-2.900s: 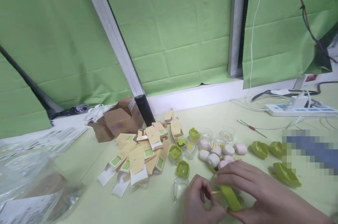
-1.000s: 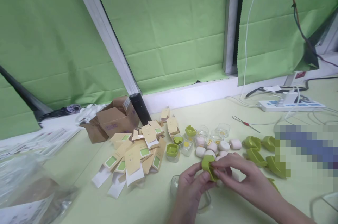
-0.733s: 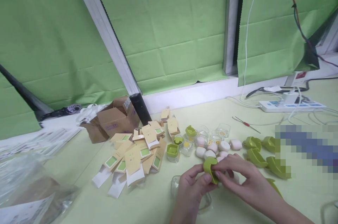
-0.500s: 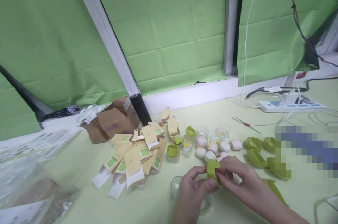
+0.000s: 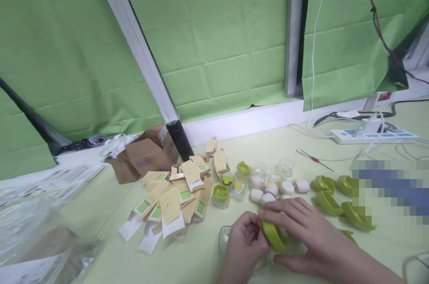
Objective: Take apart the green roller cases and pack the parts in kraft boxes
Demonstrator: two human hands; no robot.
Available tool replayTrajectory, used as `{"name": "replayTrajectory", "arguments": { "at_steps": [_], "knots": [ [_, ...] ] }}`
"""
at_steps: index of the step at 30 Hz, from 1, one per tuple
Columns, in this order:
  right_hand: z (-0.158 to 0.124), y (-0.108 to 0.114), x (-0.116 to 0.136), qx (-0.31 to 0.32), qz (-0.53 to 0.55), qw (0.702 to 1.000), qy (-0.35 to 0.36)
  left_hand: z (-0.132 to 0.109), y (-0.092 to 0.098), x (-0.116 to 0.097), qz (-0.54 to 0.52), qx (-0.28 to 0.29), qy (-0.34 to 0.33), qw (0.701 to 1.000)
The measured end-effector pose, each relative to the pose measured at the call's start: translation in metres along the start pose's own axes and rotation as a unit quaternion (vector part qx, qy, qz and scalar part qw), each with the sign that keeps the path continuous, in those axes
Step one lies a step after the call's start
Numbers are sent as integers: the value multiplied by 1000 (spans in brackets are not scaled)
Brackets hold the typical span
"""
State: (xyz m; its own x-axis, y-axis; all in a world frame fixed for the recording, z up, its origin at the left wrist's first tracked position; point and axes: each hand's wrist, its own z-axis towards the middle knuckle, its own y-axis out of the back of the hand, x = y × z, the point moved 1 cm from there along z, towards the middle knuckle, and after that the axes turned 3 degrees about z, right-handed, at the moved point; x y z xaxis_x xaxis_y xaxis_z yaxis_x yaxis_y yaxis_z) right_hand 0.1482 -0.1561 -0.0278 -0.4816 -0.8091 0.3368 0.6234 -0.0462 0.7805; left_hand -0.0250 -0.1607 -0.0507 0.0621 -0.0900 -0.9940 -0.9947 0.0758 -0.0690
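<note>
A curved green plastic cover [image 5: 275, 238] is between my two hands, tilted above the table. My left hand [image 5: 246, 241] pinches its left edge, fingers curled in. Over its top and right side lie the fingers of my right hand [image 5: 306, 230], the thumb lower down and partly apart from it. Part of the cover is hidden by my fingers. Beneath my left hand lies a clear plastic box [image 5: 224, 237], mostly covered. Just beyond my hands sit several white and pale pink rounded cases [image 5: 267, 198]. To the right lie more green plastic covers [image 5: 328, 202].
Small cream cartons [image 5: 170, 208] with green windows lie heaped at centre left. Clear boxes [image 5: 238, 189], some with green pieces, stand beside them. Farther off are a brown cardboard box [image 5: 144, 154], a black cylinder [image 5: 180, 140], a red-handled tool [image 5: 315, 159] and a power strip [image 5: 375, 136].
My right hand has shifted from pinching the cover's edge to spreading over its top and side. The cover has turned and sits slightly lower. My left fingers have curled in more.
</note>
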Motion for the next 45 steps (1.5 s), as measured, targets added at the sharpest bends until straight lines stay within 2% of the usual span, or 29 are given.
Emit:
{"name": "replayTrajectory", "arguments": {
  "at_steps": [2,5,9,11,13,15,18,19,21,25,28,34,40,45],
  "knots": [
    [2,-1,-1,1,-24,999,31,0,1,0,64,-8,-15,998],
    [4,2,-2,-6,-30,999,38,0,2,4,144,-14,-33,989],
    [4,12,-4,40,-17,999,26,1,5,9,191,7,-46,981],
    [3,20,-11,46,-13,999,-7,3,12,4,211,6,-64,975],
    [0,29,-25,26,-24,996,-77,7,27,-7,258,-30,-86,962],
    [-5,39,-42,6,-58,985,-160,12,46,-18,349,-102,-116,924],
    [-13,49,-65,28,-107,966,-235,20,70,-22,508,-200,-146,825],
    [-16,49,-70,48,-112,961,-249,23,74,-19,546,-209,-141,799],
    [-19,45,-77,87,-113,952,-270,27,78,-11,590,-196,-110,775],
    [-24,33,-84,137,-122,941,-285,31,75,-6,598,-159,-72,783],
    [-24,31,-81,126,-119,944,-280,29,75,-13,587,-168,-69,789],
    [-6,32,-53,95,-74,971,-208,24,76,-17,546,-186,-65,814],
    [4,10,-34,119,8,980,-162,21,77,-12,502,-187,-64,842],
    [6,2,-13,130,92,981,-106,20,78,-11,482,-186,-69,853]
  ]
}}
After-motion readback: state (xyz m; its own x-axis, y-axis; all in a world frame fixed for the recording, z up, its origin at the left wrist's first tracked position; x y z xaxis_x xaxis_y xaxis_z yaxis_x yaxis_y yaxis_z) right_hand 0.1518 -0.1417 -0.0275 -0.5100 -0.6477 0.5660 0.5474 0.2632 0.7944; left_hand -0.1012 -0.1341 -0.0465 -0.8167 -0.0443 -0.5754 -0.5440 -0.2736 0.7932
